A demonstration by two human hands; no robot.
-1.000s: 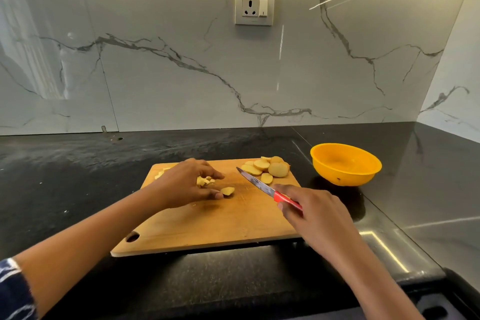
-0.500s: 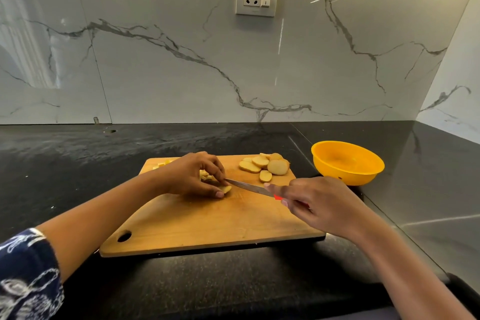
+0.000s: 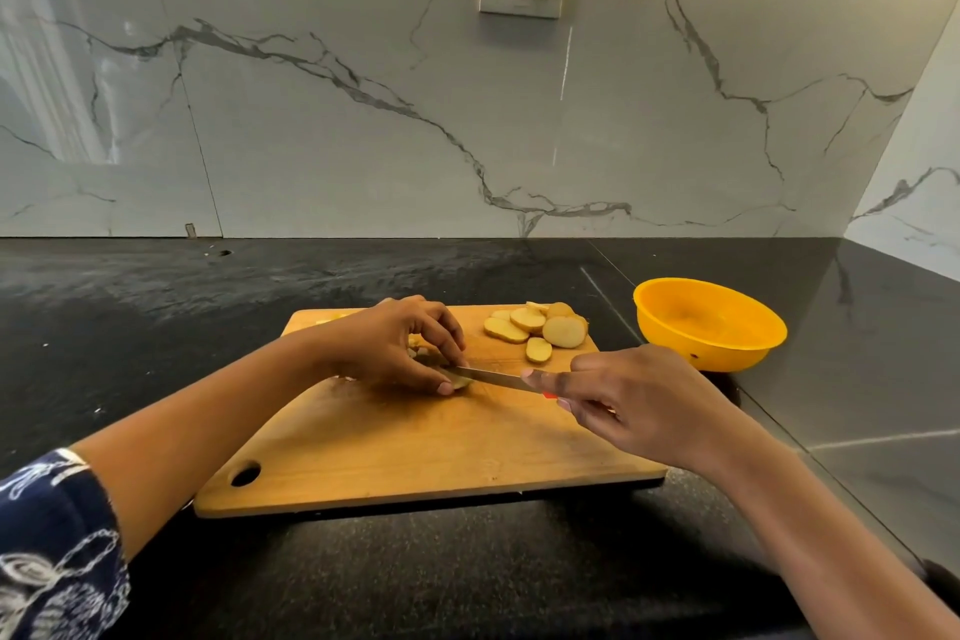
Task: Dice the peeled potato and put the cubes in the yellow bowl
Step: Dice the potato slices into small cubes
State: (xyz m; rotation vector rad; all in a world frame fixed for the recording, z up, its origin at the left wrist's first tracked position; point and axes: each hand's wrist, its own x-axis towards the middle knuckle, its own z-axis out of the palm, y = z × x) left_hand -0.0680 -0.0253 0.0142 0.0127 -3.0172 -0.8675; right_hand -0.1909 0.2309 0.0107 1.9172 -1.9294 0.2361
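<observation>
Cutting potato on a wooden board (image 3: pixel 415 442).
Gripping a red-handled knife (image 3: pixel 493 376) in the right hand (image 3: pixel 639 405), fingers curled round the handle. Pinching a potato piece (image 3: pixel 461 382) at the blade tip with the left hand (image 3: pixel 395 353). Further back, potato rounds (image 3: pixel 540 327) heaped on the board's far right corner; just off it, yellow bowl (image 3: pixel 727 353) on the dark counter (image 3: pixel 156 327).

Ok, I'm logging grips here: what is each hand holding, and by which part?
The right hand grips the knife by its red handle; the left hand pinches a potato piece by its two sides.
</observation>
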